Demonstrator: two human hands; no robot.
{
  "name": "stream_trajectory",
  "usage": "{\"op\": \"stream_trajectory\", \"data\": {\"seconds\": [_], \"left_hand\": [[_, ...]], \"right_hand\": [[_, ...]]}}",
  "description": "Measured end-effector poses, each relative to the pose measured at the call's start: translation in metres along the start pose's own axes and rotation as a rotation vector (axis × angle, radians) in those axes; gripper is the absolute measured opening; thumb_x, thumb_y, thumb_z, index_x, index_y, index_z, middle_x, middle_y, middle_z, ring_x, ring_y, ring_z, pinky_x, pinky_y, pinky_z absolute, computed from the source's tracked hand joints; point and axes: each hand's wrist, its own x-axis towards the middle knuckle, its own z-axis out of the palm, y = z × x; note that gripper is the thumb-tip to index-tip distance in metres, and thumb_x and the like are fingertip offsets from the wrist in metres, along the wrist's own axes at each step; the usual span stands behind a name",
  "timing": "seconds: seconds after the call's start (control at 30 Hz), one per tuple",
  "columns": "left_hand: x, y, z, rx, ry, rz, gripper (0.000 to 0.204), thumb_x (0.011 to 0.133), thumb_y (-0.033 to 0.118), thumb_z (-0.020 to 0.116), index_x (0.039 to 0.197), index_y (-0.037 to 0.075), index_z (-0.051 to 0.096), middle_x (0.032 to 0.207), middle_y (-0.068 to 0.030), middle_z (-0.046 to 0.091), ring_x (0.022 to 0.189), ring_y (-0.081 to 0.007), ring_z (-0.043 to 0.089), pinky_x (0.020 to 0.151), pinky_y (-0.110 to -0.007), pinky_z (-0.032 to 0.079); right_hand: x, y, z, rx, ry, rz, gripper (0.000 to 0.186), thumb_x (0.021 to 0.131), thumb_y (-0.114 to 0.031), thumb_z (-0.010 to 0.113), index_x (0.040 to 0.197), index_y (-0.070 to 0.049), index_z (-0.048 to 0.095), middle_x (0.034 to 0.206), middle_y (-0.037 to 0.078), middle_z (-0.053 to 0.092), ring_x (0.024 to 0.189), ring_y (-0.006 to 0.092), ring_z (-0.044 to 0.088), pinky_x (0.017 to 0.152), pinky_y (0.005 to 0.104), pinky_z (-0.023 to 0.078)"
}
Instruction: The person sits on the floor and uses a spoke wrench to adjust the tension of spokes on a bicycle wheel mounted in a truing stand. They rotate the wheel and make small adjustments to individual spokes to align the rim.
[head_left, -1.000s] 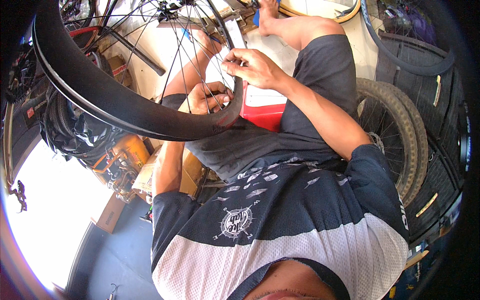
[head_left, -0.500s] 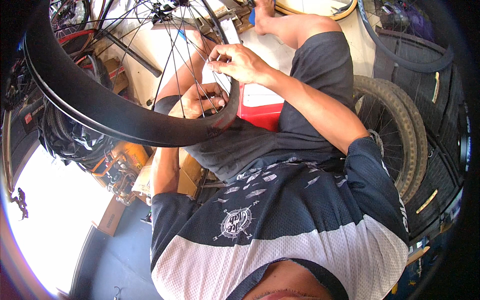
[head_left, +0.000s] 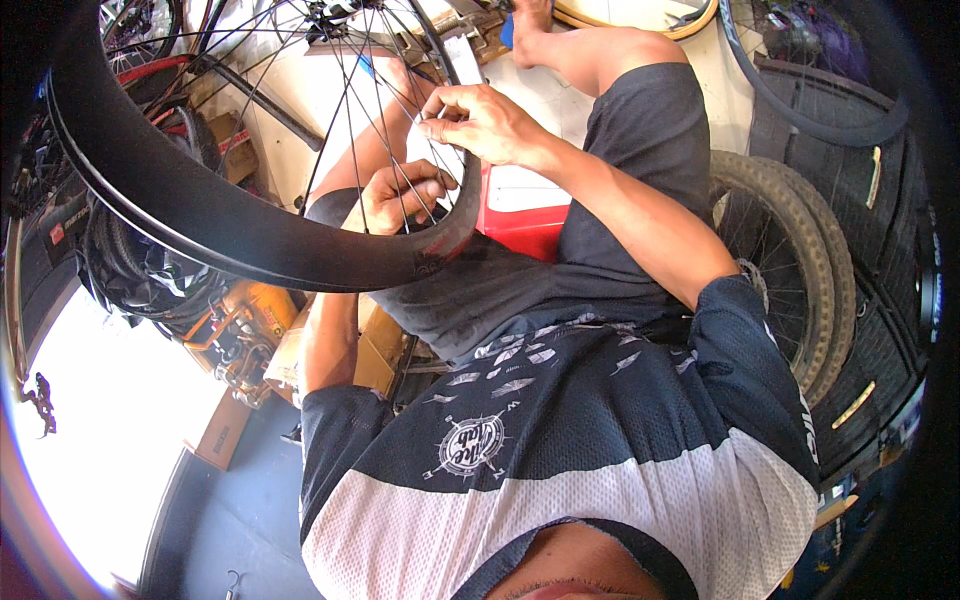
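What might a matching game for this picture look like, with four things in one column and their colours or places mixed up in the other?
Things:
1. Left hand
2. Wheel rim
3. Knobbly tyres
4. Right hand

Colours or places:
A. Brownish, toward the picture's right
B. The higher of the two hands in view
C. The lower of the two hands in view
D. Black and curved, upper left

Pairs: 1-C, 2-D, 3-A, 4-B
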Motion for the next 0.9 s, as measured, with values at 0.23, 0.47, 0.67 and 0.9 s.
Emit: {"op": "stream_trajectory", "data": {"seconds": [0.23,0.47,0.67,0.9], "left_hand": [[-0.001,-0.004,0.004,-0.035,-0.038,-0.009,0.02,0.097,0.019,0.071,0.09,0.003,0.063,0.084,0.0003,0.062,0.078,-0.0085,0.053,0.071,-0.027,0.043],[0.003,-0.003,0.013,0.286,0.082,0.185,0.024,0.095,0.021,0.075,0.087,0.002,0.062,0.074,-0.0002,0.061,0.072,-0.0089,0.054,0.065,-0.029,0.043],[0.002,-0.018,0.013,0.253,0.117,0.232,0.031,0.098,0.028,0.071,0.086,0.001,0.063,0.068,-0.0001,0.059,0.065,-0.0077,0.051,0.059,-0.028,0.04],[-0.001,-0.029,0.013,-0.12,0.343,0.052,0.036,0.106,0.033,0.061,0.095,0.0,0.067,0.066,0.0016,0.055,0.058,-0.0069,0.049,0.054,-0.024,0.036]], "right_hand": [[-0.001,-0.002,0.0,0.0,-0.004,-0.003,0.029,0.096,-0.03,0.074,0.102,-0.003,0.069,0.085,0.008,0.071,0.078,0.0172,0.066,0.074,0.0335,0.052],[0.003,0.008,0.001,-0.01,-0.003,-0.066,0.029,0.095,-0.031,0.074,0.102,-0.003,0.069,0.086,0.009,0.07,0.079,0.0179,0.066,0.074,0.0344,0.052],[-0.001,0.006,0.001,-0.015,0.02,-0.088,0.027,0.096,-0.029,0.074,0.101,-0.003,0.069,0.085,0.008,0.07,0.08,0.0172,0.065,0.075,0.0336,0.052],[-0.004,0.015,-0.001,0.301,-0.026,-0.02,0.027,0.099,-0.028,0.071,0.103,-0.002,0.073,0.084,0.005,0.069,0.078,0.011,0.062,0.073,0.0291,0.051]]}}
